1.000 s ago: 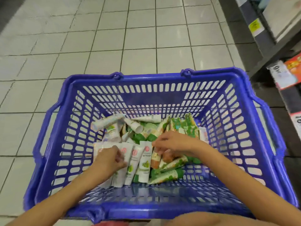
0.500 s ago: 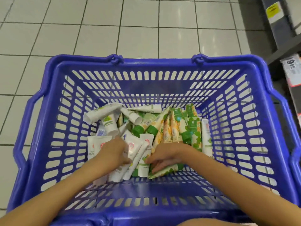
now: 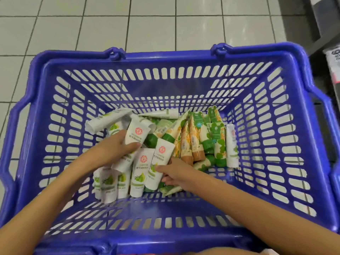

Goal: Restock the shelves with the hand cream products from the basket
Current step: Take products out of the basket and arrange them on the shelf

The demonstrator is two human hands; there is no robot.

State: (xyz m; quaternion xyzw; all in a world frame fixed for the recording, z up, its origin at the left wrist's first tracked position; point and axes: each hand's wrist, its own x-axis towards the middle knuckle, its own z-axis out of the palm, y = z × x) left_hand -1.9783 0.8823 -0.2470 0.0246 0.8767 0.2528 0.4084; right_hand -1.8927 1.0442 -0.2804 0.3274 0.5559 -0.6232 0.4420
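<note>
A blue slotted basket (image 3: 165, 59) stands on the tiled floor with several hand cream tubes in its bottom. White tubes with a red round logo lie at the near left, green and orange tubes (image 3: 195, 142) at the right. My left hand (image 3: 112, 150) grips one white tube (image 3: 136, 134) between thumb and fingers, lifted above the pile. My right hand (image 3: 174, 173) holds a second white tube (image 3: 158, 162) by its lower half, thumb across its front. More white tubes (image 3: 110, 183) lie flat under my left wrist.
A dark shelf unit (image 3: 325, 23) with a white price tag (image 3: 334, 65) stands at the right, just past the basket's far corner. White floor tiles (image 3: 82, 24) spread beyond the basket and to its left. The basket's handles are folded down along the rim.
Both hands were sorting through the pile; now each has closed on a white tube and raised it slightly. The camera has moved closer over the basket.
</note>
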